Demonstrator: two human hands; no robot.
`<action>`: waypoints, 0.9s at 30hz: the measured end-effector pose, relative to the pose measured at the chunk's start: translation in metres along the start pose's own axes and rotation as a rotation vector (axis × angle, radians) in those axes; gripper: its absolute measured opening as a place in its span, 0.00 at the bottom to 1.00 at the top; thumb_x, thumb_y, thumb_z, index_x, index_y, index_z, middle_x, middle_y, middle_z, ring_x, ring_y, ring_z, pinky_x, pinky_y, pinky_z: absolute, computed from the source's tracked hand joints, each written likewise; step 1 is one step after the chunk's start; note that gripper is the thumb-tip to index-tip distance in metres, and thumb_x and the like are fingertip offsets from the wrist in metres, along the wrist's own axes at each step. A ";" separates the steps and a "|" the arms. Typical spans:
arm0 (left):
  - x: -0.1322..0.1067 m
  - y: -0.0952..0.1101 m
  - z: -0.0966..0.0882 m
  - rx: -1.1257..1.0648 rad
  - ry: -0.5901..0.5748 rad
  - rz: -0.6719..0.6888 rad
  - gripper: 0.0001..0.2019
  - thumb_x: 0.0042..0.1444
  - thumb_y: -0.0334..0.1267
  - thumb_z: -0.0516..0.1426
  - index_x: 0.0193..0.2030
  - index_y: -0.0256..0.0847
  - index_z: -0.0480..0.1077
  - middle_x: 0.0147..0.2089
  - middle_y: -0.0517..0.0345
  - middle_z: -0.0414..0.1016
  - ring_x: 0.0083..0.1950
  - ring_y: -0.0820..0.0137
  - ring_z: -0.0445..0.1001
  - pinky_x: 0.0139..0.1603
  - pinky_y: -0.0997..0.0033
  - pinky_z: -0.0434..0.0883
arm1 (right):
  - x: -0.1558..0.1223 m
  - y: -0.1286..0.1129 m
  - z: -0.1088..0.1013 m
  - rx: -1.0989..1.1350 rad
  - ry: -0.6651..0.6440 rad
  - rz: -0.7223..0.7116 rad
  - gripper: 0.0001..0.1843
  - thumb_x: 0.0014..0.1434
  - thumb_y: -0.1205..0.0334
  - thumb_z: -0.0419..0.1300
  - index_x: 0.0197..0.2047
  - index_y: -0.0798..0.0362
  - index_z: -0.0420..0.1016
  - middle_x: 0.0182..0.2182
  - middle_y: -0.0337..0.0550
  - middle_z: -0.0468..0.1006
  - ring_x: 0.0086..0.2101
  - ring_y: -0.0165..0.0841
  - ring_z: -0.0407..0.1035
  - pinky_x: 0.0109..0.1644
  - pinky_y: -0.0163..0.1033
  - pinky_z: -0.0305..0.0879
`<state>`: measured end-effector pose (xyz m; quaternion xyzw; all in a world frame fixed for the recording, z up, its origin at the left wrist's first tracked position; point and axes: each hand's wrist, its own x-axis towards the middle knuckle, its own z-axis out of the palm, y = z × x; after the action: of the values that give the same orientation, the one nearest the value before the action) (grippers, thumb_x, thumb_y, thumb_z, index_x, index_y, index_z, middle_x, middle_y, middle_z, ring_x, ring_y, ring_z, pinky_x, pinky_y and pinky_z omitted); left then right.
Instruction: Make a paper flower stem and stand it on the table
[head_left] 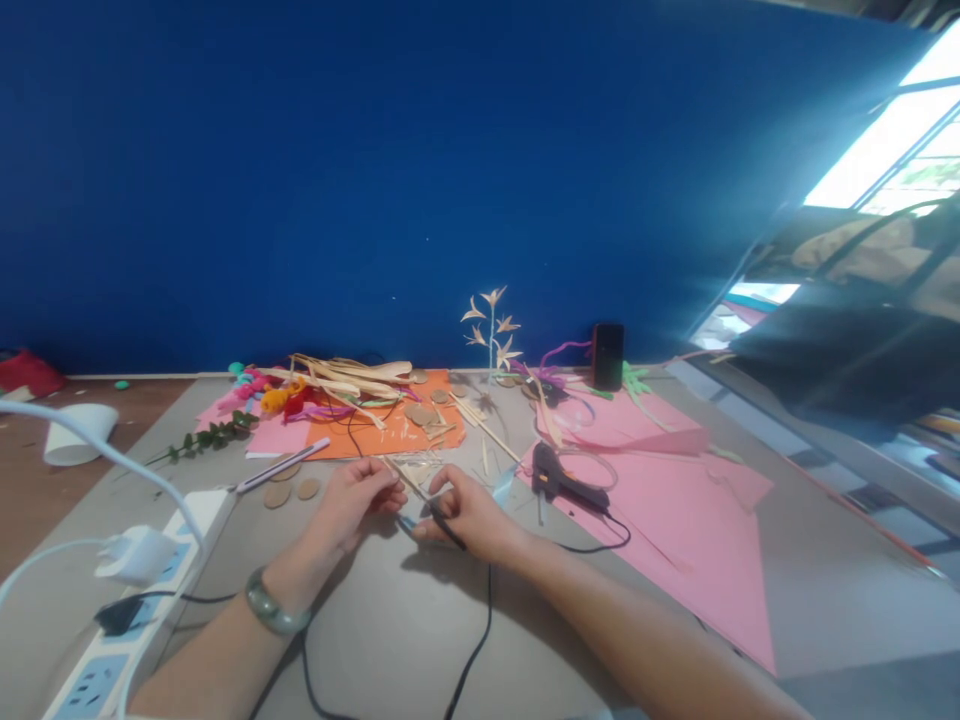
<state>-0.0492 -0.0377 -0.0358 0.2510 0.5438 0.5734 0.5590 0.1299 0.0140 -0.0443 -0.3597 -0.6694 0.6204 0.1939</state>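
Observation:
My left hand [367,495], a jade-green bangle at its wrist, is closed, thumb and fingers pinching a thin straw-coloured strip [405,477] that slants toward the other hand. Facing it, my right hand [469,515] is closed around a slim dark tool [447,526]; its exact kind is not clear. The tool's upper end meets or nearly meets the strip. Pale scraps lie on the grey table [390,620] just beyond my fingers. A black glue gun [566,482] rests to the right of my right hand.
A power strip [161,600] with plugs and cables lies at left. Behind are an orange sheet [345,440], wooden discs [277,493], dried strips [352,375] and a straw-flower stem [493,330]. Pink sheets [675,530] cover the right; a dark phone-like object [607,356] stands at the back.

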 end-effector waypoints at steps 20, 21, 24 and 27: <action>0.002 -0.004 0.000 -0.009 -0.003 -0.028 0.09 0.40 0.37 0.65 0.24 0.38 0.68 0.23 0.57 0.75 0.23 0.73 0.73 0.24 0.77 0.68 | 0.002 0.000 -0.002 -0.053 0.025 0.004 0.29 0.38 0.50 0.73 0.33 0.49 0.57 0.12 0.20 0.59 0.15 0.21 0.50 0.19 0.28 0.47; 0.002 -0.005 0.000 -0.022 -0.011 -0.038 0.09 0.40 0.37 0.65 0.24 0.39 0.68 0.23 0.56 0.75 0.23 0.73 0.73 0.24 0.77 0.68 | 0.002 0.000 -0.002 -0.053 0.023 0.005 0.29 0.38 0.50 0.72 0.33 0.49 0.57 0.12 0.20 0.59 0.15 0.21 0.50 0.19 0.28 0.47; 0.003 -0.007 0.001 -0.083 -0.017 -0.045 0.09 0.40 0.36 0.65 0.22 0.39 0.67 0.24 0.56 0.76 0.24 0.73 0.73 0.27 0.75 0.69 | 0.003 0.002 -0.003 -0.049 0.015 -0.001 0.29 0.37 0.50 0.72 0.33 0.49 0.58 0.12 0.21 0.58 0.14 0.21 0.50 0.19 0.27 0.47; 0.002 -0.007 0.003 -0.146 -0.010 -0.021 0.09 0.39 0.33 0.65 0.20 0.38 0.67 0.30 0.54 0.79 0.28 0.73 0.74 0.32 0.75 0.71 | 0.003 0.003 -0.003 -0.027 -0.006 -0.016 0.29 0.38 0.49 0.72 0.33 0.49 0.57 0.11 0.21 0.58 0.14 0.22 0.50 0.19 0.27 0.47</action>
<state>-0.0447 -0.0360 -0.0421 0.2065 0.5003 0.6045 0.5845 0.1303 0.0179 -0.0471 -0.3549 -0.6814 0.6107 0.1920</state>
